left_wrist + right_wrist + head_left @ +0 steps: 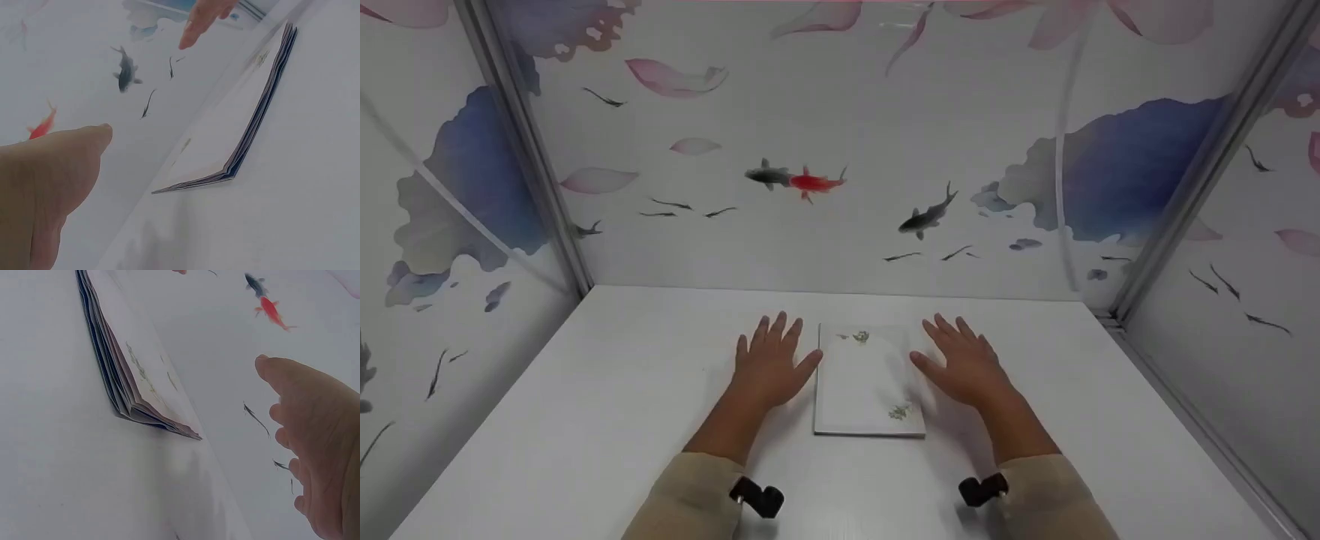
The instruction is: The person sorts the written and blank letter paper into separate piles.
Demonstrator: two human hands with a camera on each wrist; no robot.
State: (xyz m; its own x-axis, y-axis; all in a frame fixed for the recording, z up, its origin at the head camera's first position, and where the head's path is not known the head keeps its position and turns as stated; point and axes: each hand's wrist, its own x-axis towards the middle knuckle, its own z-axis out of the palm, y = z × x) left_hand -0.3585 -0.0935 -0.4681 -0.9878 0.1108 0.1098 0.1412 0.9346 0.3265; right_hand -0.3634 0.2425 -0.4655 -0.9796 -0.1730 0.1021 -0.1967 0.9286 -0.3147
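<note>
On the left, the left hand (pixel 771 367) is spread wide and holds nothing; it looks raised above the white table (pixel 645 390), its thumb reaching out to the booklet's left edge as the head view has it, though the left wrist view shows a gap between them. From that side, good contact would mean lowering the thumb beside the edge instead of dropping the palm on the cover. Between the hands the booklet (pixel 862 382) lies flat on the table, its pale cover marked by small plant prints, one near the top (pixel 861 337) and one near the lower right corner (pixel 898 412). Both wrist views show several loose-looking layers at its edges, so a careful hand should take them all together and squeeze evenly; a pinch on the top sheet alone could let the rest slide or fan out. On the right, the right hand (pixel 966 365) is likewise wide and bare, thumb toward the booklet and apart from it; matching the left in height and pace would probably stop the booklet twisting.
</note>
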